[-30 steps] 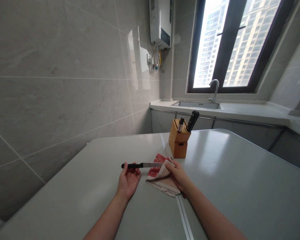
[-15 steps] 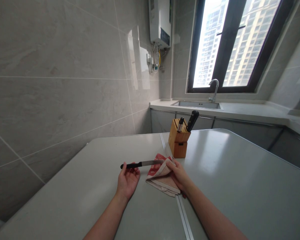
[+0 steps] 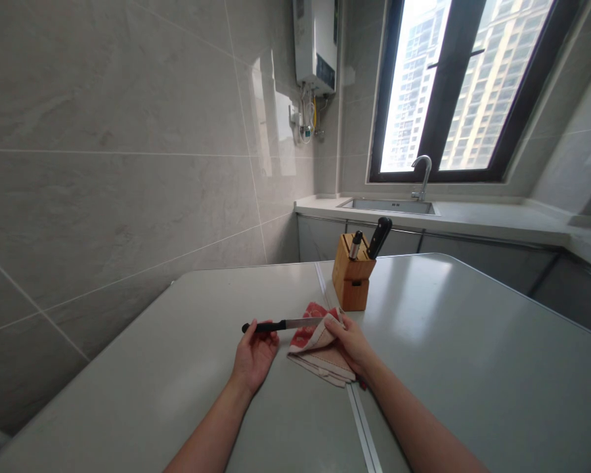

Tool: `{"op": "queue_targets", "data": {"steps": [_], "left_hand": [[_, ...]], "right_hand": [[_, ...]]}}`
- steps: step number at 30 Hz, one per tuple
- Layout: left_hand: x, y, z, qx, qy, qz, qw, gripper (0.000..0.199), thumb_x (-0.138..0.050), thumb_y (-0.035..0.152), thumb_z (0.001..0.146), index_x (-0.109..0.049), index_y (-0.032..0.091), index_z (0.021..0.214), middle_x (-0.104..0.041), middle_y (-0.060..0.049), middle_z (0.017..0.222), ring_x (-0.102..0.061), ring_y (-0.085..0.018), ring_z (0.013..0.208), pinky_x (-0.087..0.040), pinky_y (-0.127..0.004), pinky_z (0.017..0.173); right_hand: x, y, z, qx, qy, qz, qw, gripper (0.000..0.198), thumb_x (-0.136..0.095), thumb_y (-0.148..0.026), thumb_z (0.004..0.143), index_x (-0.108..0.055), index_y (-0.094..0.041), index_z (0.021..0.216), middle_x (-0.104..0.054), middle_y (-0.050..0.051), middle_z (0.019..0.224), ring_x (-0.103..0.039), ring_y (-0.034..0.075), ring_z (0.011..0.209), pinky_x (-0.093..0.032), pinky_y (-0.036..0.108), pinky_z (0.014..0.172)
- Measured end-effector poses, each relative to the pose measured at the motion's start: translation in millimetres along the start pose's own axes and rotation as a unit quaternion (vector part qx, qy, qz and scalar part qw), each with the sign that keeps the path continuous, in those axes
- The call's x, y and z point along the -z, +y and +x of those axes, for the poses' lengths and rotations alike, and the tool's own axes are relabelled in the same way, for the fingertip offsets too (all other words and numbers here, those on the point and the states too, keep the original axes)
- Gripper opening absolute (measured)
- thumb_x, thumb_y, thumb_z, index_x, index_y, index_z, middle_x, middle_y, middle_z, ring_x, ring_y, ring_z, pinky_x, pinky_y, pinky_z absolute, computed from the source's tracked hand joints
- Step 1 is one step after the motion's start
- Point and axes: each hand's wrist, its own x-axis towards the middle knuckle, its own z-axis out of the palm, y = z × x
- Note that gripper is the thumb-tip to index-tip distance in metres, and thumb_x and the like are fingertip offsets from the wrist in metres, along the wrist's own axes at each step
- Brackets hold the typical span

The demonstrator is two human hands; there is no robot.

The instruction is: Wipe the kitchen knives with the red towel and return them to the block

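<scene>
Left hand [image 3: 256,358] closed lightly on the black handle of a knife [image 3: 272,326], thumb over the top near the butt, fingers curled beneath, palm turned up; we judge this grip keeps the skin clear of the edge and leaves the blade free to be drawn or turned. The knife lies nearly level between the two hands, blade to the right, its far end lost at the folds of a red and pale cloth [image 3: 322,362]. Right hand [image 3: 347,336] pinches that cloth, thumb on top, lower fingers hidden; the fabric probably serves as padding against the steel, though we cannot tell whether it wraps both faces. Both forearms come in low over the tabletop [image 3: 152,394], likely for steadiness; contact we cannot confirm. Just beyond the cloth stands a wooden knife block [image 3: 350,293], upright, near the right hand and presumably put there for easy reach. Two handles rise from its top, slanting rightward, the larger black handle [image 3: 380,238] behind the smaller black-and-silver handle [image 3: 355,246].
</scene>
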Motion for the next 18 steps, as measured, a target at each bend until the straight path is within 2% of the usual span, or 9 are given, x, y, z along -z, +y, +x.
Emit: {"op": "queue_targets", "data": {"steps": [10,18], "left_hand": [[-3.6,-1.2,-3.7,0.011,-0.026,0.013,1.000,0.016,-0.057,0.017,0.080,-0.068,0.007,0.073,-0.069,-0.010,0.076,-0.062,-0.016,0.063,-0.053,-0.029,0.061],[-2.4,-0.1,-2.9,0.011,-0.021,0.009,1.000,0.018,-0.057,0.018,0.080,-0.069,0.007,0.073,-0.069,-0.010,0.075,-0.062,-0.017,0.061,-0.053,-0.029,0.060]], "right_hand": [[2.3,2.8,2.4,0.019,0.066,-0.079,0.994,0.022,-0.065,-0.033,0.070,-0.063,-0.016,0.082,-0.070,0.008,0.083,-0.064,0.024,0.079,-0.047,0.040,0.079],[-1.5,-0.6,0.1,0.021,0.068,-0.075,0.995,0.024,-0.065,-0.034,0.067,-0.063,-0.016,0.082,-0.070,0.008,0.084,-0.064,0.024,0.080,-0.047,0.038,0.076]]}}
